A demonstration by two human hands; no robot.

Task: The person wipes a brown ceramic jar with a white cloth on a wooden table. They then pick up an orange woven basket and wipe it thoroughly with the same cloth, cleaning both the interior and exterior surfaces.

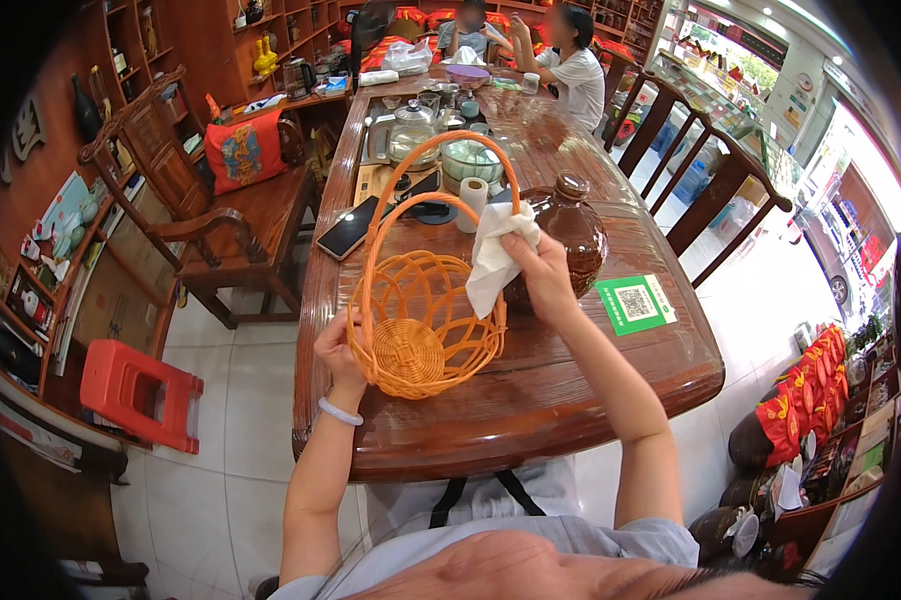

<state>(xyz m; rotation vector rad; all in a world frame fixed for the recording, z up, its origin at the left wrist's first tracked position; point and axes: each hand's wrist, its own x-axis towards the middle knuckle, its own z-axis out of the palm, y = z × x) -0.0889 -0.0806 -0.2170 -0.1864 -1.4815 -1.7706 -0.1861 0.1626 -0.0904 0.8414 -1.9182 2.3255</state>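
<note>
An orange wicker basket (428, 379) with two hoop handles is tilted towards me over the near part of the wooden table (495, 442). Its woven round base faces up at me, and nothing lies inside. My left hand (339, 346) grips the basket's left rim. A crumpled white tissue (489, 259) is pinched in my right hand (544, 274), against the right side of a tall handle. Just behind that hand stands a brown glass jug (579, 232) with a stopper, partly hidden by the hand and tissue.
A smartphone (349, 229), a paper roll (471, 202), a glass bowl (471, 163) and a glass kettle (413, 131) stand beyond the basket. A green code card (636, 304) lies right. Two people sit at the far end. A carved chair (248, 217) and red stool (139, 394) stand left.
</note>
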